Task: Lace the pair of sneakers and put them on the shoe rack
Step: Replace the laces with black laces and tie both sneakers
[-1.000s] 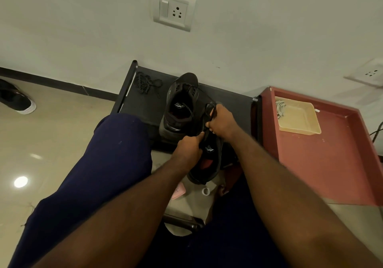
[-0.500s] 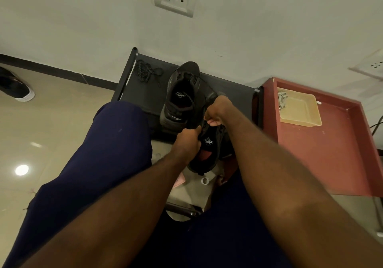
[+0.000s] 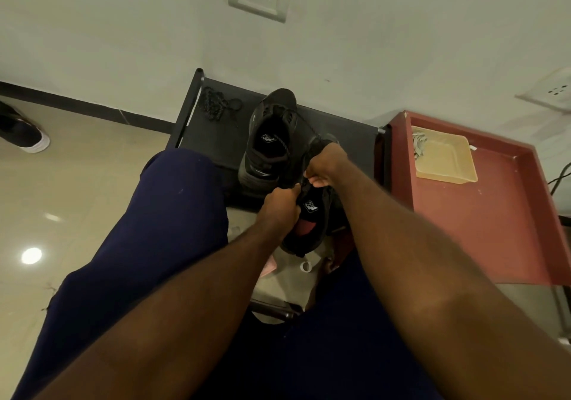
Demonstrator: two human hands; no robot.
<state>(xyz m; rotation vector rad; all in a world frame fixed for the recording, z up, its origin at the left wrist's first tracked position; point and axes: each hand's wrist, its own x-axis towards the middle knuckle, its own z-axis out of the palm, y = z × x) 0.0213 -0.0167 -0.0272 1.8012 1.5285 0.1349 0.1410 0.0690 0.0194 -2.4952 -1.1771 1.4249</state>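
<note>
Two black sneakers are in the middle of the head view. One sneaker (image 3: 270, 143) stands on the black shoe rack (image 3: 222, 140), toe toward the wall, with a lace running from it to the right. The other sneaker (image 3: 309, 217) hangs over the rack's front edge between my hands. My left hand (image 3: 279, 208) grips its near side by the tongue. My right hand (image 3: 324, 164) pinches the black lace above its eyelets. A loose black lace (image 3: 216, 106) lies bundled at the rack's back left.
A red table (image 3: 494, 214) stands right of the rack and carries a beige tray (image 3: 445, 155). My legs in dark blue trousers (image 3: 148, 245) fill the foreground. Another dark shoe (image 3: 21, 133) lies on the tiled floor at far left. Wall sockets sit above.
My right hand has drawn back a little toward me along the held sneaker, pulling the lace. The left hand stays on the sneaker. The view has tilted slightly.
</note>
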